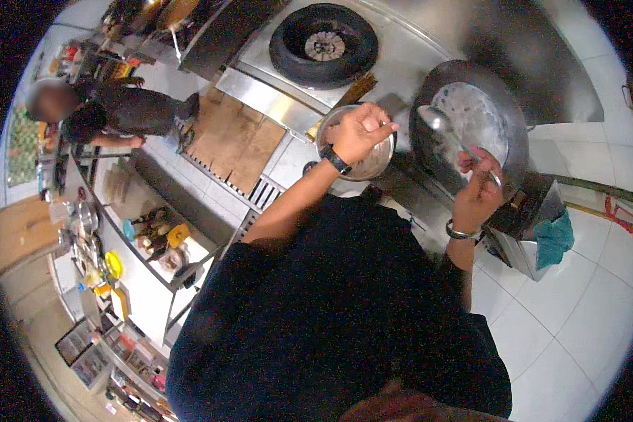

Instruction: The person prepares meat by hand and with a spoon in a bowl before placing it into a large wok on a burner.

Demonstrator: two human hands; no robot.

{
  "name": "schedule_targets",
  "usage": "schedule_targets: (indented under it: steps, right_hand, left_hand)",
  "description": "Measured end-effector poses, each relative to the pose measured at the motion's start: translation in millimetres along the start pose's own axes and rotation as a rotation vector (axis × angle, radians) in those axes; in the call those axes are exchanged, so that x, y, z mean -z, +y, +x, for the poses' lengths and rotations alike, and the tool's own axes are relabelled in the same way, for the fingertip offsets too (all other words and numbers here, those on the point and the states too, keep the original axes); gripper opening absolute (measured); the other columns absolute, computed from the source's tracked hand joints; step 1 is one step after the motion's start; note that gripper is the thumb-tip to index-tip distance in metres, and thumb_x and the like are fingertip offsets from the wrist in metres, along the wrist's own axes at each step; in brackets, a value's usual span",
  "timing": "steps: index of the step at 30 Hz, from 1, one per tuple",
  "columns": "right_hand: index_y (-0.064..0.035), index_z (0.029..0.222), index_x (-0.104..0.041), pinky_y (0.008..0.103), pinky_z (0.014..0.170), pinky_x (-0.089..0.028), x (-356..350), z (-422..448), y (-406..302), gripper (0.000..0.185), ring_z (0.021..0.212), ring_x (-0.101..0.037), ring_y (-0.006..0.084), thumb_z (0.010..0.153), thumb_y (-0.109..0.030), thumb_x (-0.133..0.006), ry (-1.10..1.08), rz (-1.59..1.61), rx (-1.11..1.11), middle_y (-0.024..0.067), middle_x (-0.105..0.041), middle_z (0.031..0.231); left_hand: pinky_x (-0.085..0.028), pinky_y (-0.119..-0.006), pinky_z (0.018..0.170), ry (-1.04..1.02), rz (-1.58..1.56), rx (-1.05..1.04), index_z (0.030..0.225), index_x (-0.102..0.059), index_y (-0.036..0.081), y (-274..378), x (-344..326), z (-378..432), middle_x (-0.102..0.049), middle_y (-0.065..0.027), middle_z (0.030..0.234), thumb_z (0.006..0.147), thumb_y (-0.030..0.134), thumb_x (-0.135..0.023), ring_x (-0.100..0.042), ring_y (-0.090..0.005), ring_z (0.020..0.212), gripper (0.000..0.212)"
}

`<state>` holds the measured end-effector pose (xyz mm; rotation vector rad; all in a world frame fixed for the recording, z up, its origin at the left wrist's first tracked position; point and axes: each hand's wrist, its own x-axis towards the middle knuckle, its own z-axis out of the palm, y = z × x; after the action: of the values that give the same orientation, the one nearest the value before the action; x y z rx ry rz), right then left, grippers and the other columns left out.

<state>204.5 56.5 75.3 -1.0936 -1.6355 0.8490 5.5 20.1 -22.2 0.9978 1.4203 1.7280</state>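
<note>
My right hand (pixel 481 176) grips the handle of a metal ladle (pixel 437 118). The ladle's head is inside a large dark wok (pixel 419 142), over whitish, foamy-looking liquid (pixel 472 113). My left hand (pixel 363 133), with a black watch at its wrist, is over a round metal bowl (pixel 366 171) left of the wok. Its fingers are curled and the thumb reaches towards the bowl's right rim; whether it grips anything is unclear. The bowl's contents are partly covered by the hand.
A black ring burner (pixel 324 46) sits on the steel stove (pixel 401 31), with a bristle brush (pixel 360 88) nearby. A teal cloth (pixel 554 240) hangs over a metal box at right. Another person (pixel 137 111) stands at far left, beyond a brown floor mat (pixel 232 137). A white counter (pixel 142 274) is at left.
</note>
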Motion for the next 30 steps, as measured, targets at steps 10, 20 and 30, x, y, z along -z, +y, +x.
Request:
schedule_targets:
  steps: [10,20,30]
  right_hand:
    - [0.0005,0.089,-0.060,0.0305,0.065,-0.052,-27.7,-16.7,-23.3,0.028,0.071,-0.067,0.0189,0.097,-0.021,-0.045,-0.147,-0.134,0.025,0.0097,-0.066,0.075]
    - [0.0001,0.084,-0.064,0.0310,0.064,-0.052,-35.3,-20.4,-22.4,0.025,0.071,-0.068,0.0205,0.095,-0.015,-0.047,-0.184,-0.232,0.098,0.0081,-0.068,0.081]
    - [-0.0015,0.082,-0.065,0.0318,0.067,-0.051,-32.6,-23.0,-6.1,0.024,0.072,-0.066,0.0220,0.094,-0.014,-0.048,-0.213,-0.224,0.140,0.0084,-0.067,0.082]
  left_hand:
    - [-0.046,-0.028,0.066,0.005,0.220,-0.105,0.072,-0.056,0.004,-12.1,8.4,-4.8,-0.059,-0.0042,0.072,0.068,0.006,-0.069,-0.055,-0.0129,0.068,0.014]
    - [-0.046,-0.028,0.066,0.001,0.209,-0.185,0.078,-0.059,-0.001,-24.9,10.8,-10.1,-0.060,-0.0089,0.074,0.067,0.004,-0.068,-0.056,-0.0161,0.070,0.016]
    - [-0.048,-0.030,0.071,-0.046,0.199,-0.019,0.084,-0.061,-0.003,-34.6,4.3,-16.4,-0.062,-0.0141,0.080,0.069,0.007,-0.066,-0.059,-0.0227,0.073,0.019]
